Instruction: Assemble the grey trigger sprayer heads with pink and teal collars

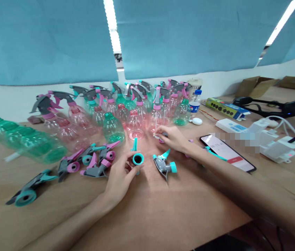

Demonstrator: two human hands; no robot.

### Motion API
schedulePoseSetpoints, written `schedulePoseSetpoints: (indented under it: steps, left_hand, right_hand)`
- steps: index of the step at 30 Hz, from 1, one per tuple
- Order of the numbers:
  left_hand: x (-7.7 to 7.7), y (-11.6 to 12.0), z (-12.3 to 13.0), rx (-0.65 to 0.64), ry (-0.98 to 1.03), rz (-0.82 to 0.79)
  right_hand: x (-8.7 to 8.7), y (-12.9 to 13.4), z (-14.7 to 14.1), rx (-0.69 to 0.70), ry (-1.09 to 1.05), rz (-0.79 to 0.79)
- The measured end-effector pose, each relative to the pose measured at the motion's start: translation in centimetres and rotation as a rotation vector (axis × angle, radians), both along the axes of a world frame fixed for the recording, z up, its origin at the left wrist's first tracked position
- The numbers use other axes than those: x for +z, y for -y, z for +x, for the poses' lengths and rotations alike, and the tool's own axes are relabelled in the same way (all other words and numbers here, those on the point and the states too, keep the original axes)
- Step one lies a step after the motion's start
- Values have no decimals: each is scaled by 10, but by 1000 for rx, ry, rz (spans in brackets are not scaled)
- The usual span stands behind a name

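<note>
My left hand (121,174) holds a grey and teal trigger spray head (138,159), its round teal collar turned toward me. My right hand (172,137) reaches forward with thumb and forefinger pinched together, close to the front pink bottles. What lies in that pinch is too small to make out; a bit of a pink and grey spray head (162,140) shows at the fingers. Between the hands, on the table, lies another teal-collared spray head (165,166). Just beyond them stand an open clear pink bottle (135,127) and an open green bottle (112,129).
Several loose spray heads (95,167) lie at left, near a row of green bottles (29,139) on their sides. Bottles with heads fitted (139,104) crowd the back. A phone (228,153), white power adapters (280,146) and cables are at right.
</note>
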State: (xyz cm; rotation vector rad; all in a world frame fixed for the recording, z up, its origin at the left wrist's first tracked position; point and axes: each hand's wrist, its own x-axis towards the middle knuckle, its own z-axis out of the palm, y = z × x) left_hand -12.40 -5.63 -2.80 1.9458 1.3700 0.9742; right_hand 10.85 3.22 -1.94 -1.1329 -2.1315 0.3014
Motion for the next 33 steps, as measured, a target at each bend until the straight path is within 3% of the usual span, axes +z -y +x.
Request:
schedulePoseSetpoints:
  steps: [7,11,14,18,21,24,28,31,33]
  left_hand:
    - [-1,2,-1,-9,20,44]
    - [0,2,0,-1,25,50]
    - [1,3,1,1,30,49]
    - [-2,3,-1,18,88,72]
    - [-4,2,-2,25,105,68]
    - [-5,2,-2,24,90,60]
    - [-2,4,0,24,72,92]
    - [-1,6,0,31,43,139]
    - [-1,8,0,28,32,156]
  right_hand:
    - [-3,-2,10,67,73,-32]
    - [13,22,15,30,49,-22]
    - [18,52,-2,112,-15,-34]
    - [4,82,-28,289,147,-31]
    - [-11,84,-26,277,303,32]
    - [-17,74,-5,214,348,72]
    - [-6,64,17,76,184,36]
    - [18,63,10,1,-141,-15]
    - [37,65,-4,41,-268,-67]
